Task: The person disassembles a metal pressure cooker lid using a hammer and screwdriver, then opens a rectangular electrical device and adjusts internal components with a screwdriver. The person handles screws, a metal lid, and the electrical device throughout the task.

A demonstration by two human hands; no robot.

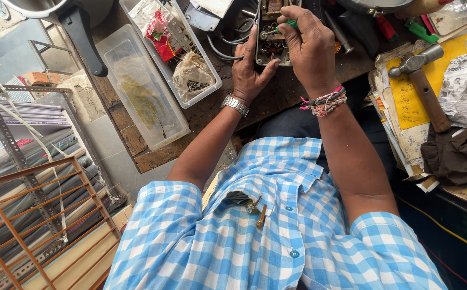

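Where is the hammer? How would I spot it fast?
Start at the wooden workbench and look to its right end, where a yellow paper lies on a stack. The hammer rests across it: the only tool there with a grey metal head and brown wooden handle.

Hammer [420,80], clear plastic trays [142,91]

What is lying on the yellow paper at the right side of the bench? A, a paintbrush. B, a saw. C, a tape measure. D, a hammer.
D: a hammer with a metal head and wooden handle lies across the yellow paper, to the right of the right hand.
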